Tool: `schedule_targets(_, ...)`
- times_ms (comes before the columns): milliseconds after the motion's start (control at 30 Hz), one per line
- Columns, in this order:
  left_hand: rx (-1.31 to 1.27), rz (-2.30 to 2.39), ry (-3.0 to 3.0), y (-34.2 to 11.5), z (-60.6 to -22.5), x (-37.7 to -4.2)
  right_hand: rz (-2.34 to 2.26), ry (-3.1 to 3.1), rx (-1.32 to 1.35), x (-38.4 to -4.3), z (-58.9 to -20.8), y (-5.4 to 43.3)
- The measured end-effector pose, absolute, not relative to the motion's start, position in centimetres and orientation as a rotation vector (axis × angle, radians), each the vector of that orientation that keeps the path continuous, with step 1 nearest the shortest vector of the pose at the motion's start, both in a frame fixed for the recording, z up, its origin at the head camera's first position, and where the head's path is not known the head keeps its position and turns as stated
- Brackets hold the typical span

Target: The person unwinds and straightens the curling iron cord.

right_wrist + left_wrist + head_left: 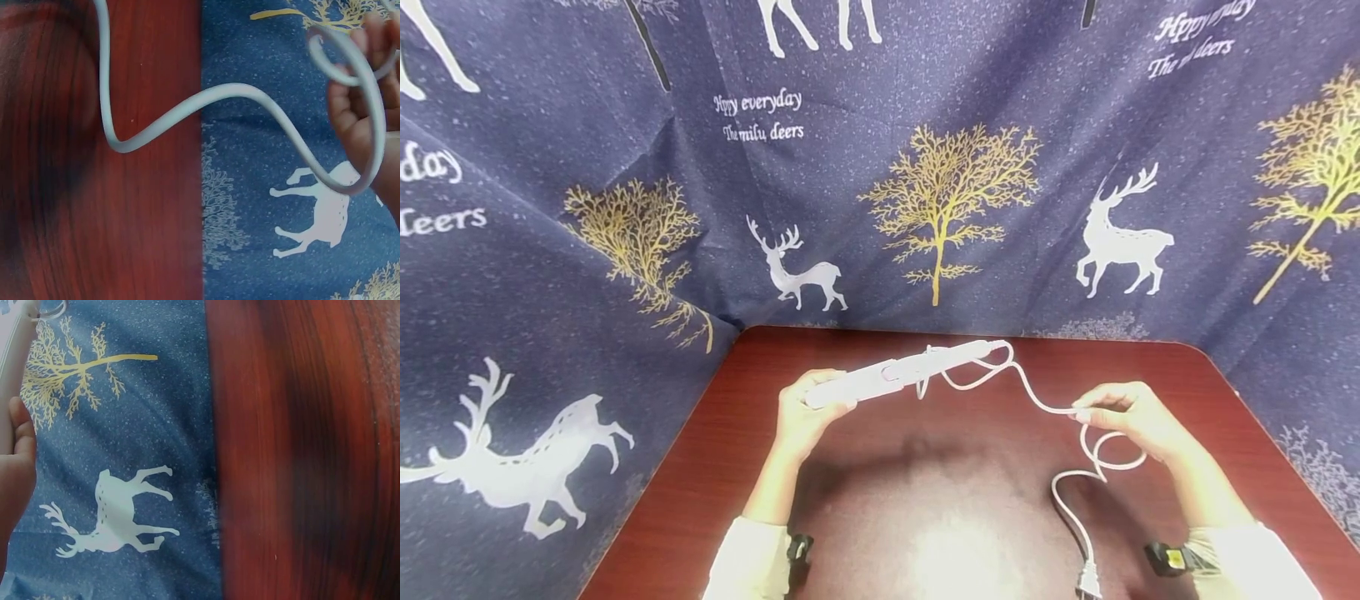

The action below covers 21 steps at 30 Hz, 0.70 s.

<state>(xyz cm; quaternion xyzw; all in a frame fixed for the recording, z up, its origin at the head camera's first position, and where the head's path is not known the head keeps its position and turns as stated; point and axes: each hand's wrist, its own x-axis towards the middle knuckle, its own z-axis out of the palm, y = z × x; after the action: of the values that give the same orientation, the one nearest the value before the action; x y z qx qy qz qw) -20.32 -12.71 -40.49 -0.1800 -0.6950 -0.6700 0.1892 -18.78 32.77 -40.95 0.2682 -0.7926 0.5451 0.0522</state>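
Observation:
My left hand (801,417) grips the left end of a long, slim white hair straightener (917,364), holding it over the table and tilted up to the right. In the left wrist view, the straightener (9,375) shows only at the left edge, with the fingers (24,434) along it. A white cord (1036,398) leaves its right end and loops near the body. My right hand (1135,414) pinches this cord between thumb and fingers. Below that hand the cord curls and drops to a plug (1088,579) near the front. The right wrist view shows the hanging cord (181,115) closely.
The reddish-brown table (700,467) carries a bright light reflection at its front middle. Behind and beside it hangs a blue cloth (865,208) printed with deer, trees and lettering. Dark bands with small devices (1167,559) sit on both wrists.

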Motion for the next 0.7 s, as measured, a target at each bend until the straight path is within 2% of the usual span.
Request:
schedule_targets(367, -0.543, -1.943, -1.934, -13.0, -40.7, -20.4, 1.463, -2.661, 0.638, -20.8, -41.8, 31.8)
schedule_targets(700, -0.745, -1.894, -2.062, -13.4, -41.0, -20.5, 1.480, -2.532, 0.379, -22.7, -41.3, 30.3)
